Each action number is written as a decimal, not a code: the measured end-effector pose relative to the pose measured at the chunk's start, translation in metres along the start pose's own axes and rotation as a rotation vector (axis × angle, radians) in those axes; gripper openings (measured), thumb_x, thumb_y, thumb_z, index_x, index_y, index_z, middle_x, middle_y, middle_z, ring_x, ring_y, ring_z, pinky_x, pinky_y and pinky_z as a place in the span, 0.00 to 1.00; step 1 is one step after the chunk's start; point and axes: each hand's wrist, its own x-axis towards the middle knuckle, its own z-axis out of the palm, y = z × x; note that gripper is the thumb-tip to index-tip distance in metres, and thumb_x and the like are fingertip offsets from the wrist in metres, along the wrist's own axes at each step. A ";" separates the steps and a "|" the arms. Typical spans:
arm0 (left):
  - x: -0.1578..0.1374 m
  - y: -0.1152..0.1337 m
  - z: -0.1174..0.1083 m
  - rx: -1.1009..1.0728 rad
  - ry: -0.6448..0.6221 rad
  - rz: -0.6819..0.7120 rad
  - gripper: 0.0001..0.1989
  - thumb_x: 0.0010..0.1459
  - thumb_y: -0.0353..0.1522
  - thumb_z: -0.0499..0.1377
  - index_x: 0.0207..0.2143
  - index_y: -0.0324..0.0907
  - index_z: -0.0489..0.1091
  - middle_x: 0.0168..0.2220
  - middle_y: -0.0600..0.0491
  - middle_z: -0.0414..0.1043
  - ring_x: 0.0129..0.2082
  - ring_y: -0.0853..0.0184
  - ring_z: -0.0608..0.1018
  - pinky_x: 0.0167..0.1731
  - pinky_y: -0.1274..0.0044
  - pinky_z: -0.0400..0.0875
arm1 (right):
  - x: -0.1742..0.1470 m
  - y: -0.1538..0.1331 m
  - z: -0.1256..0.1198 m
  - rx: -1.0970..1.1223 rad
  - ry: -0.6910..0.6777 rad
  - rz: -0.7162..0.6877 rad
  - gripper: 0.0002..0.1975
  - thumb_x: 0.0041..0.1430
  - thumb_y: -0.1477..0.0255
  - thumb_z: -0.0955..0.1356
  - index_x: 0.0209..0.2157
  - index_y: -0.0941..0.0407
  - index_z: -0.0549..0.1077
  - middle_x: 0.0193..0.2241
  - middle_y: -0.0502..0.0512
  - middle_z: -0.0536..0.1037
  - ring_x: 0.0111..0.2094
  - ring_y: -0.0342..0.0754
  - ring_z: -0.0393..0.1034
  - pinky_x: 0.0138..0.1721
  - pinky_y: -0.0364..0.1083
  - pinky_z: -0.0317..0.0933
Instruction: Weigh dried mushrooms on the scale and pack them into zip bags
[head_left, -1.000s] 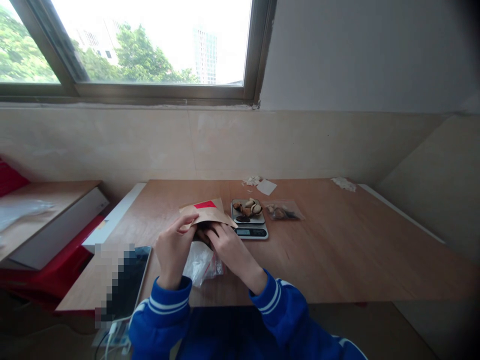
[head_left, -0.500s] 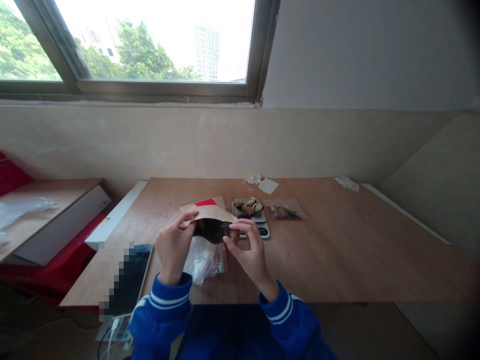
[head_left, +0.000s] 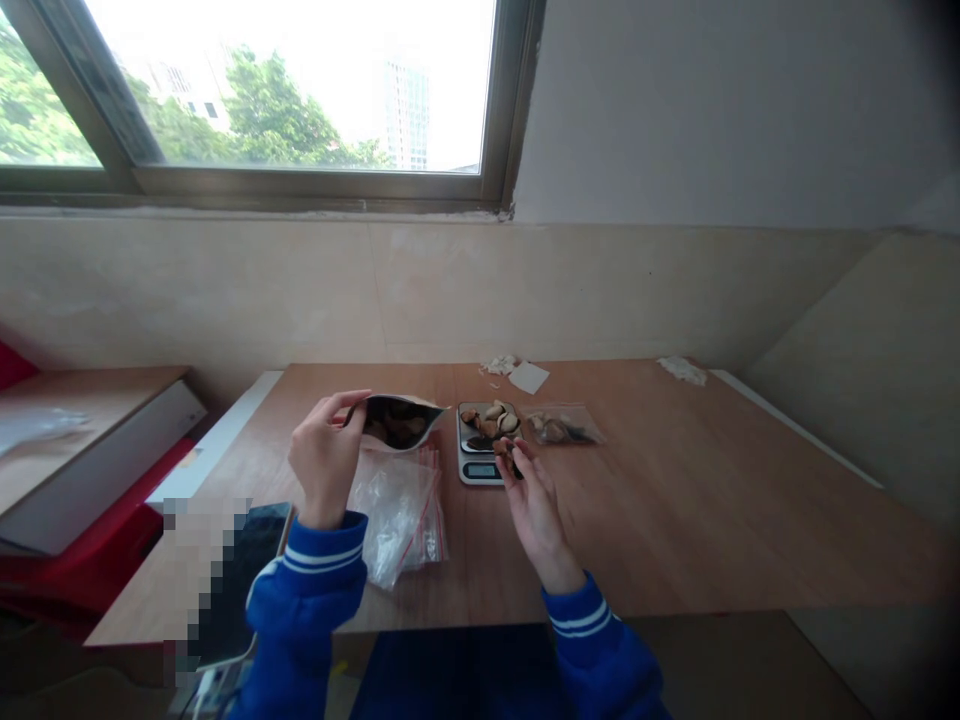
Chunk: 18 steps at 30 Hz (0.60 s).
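My left hand (head_left: 326,455) is closed on the left edge of a paper pouch (head_left: 386,447), holding its mouth wide. Brown pieces lie inside the pouch's dark interior. Pinched between the fingertips of my right hand (head_left: 538,510) is a brown dried piece (head_left: 504,453), perhaps a dried mushroom. It is held over the front right of a small digital kitchen scale (head_left: 469,472). Several brown and pale dried pieces (head_left: 496,416) rest on the scale's platform. The display is lit, but its digits are too small to read.
Clear zip bags (head_left: 394,510) lie below the pouch. Right of the scale is a zip bag of dried pieces (head_left: 562,425). White scraps (head_left: 499,366) and a white paper square (head_left: 529,377) lie at the back. A tablet (head_left: 251,560) sits at the left front edge.
My right hand has moved from the pouch's mouth to the right, over the scale, with a brown piece. My left hand has moved slightly left with the pouch, whose mouth now shows its contents.
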 end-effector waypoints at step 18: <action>0.033 -0.075 0.059 -0.366 -0.088 -0.043 0.31 0.56 0.44 0.57 0.56 0.37 0.55 0.51 0.39 0.64 0.53 0.54 0.71 0.51 0.58 0.69 | 0.073 0.005 -0.038 -0.915 -0.143 -0.506 0.07 0.57 0.67 0.65 0.35 0.55 0.71 0.28 0.51 0.73 0.29 0.45 0.68 0.29 0.42 0.63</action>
